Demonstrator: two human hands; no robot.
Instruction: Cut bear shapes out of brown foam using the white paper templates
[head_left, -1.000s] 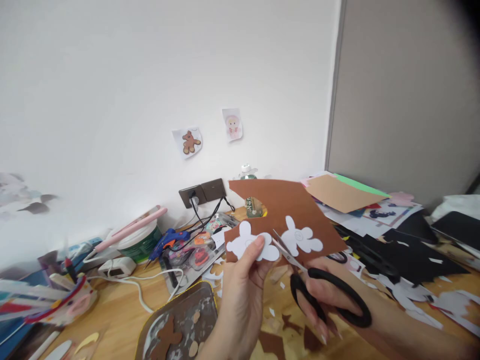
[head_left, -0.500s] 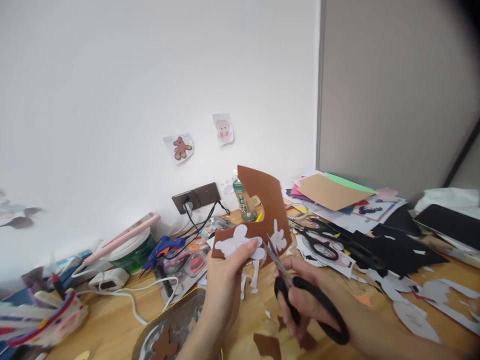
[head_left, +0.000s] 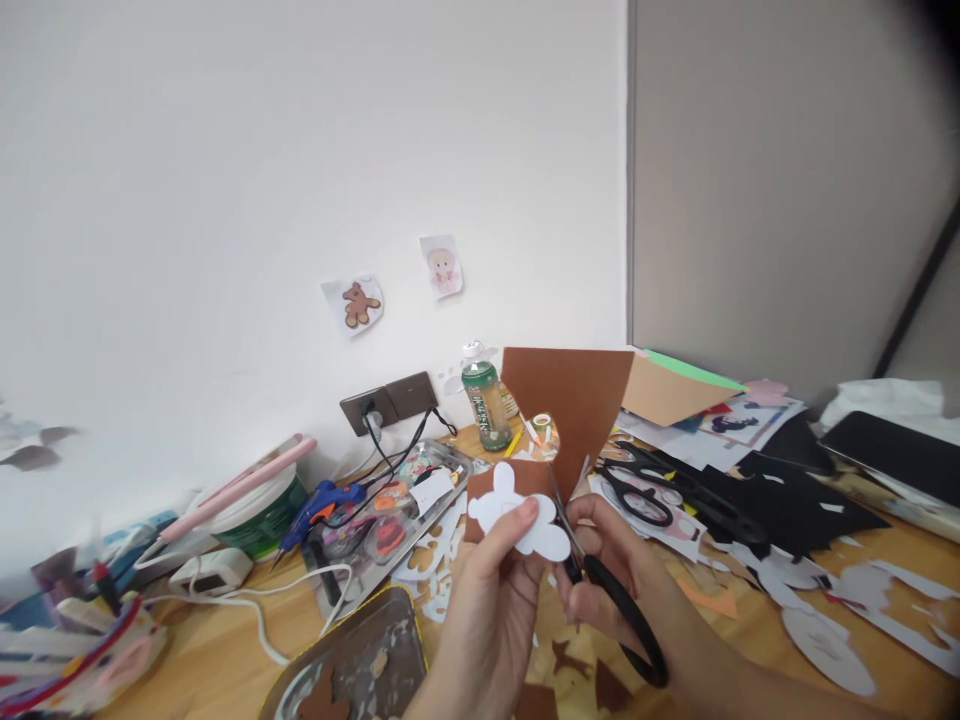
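My left hand (head_left: 487,610) pinches a white bear-shaped paper template (head_left: 517,512) against a brown foam sheet (head_left: 571,405), thumb on the template's front. The sheet stands upright above the desk, its upper part rising behind the template. My right hand (head_left: 607,590) is closed on the black handles of a pair of scissors (head_left: 611,600). The blades point up into the brown sheet just right of the template.
A wooden desk (head_left: 225,650) is strewn with paper scraps. A second pair of black scissors (head_left: 645,495) lies right, by black paper (head_left: 795,500) and stacked coloured sheets (head_left: 675,390). A green bottle (head_left: 486,405), wall socket (head_left: 390,400), blue glue gun (head_left: 322,500) and metal tray (head_left: 352,670) lie left.
The brown sheet has been turned so its wide part now stands upright and the second white shape is out of sight. The scissors have moved in closer beside the template.
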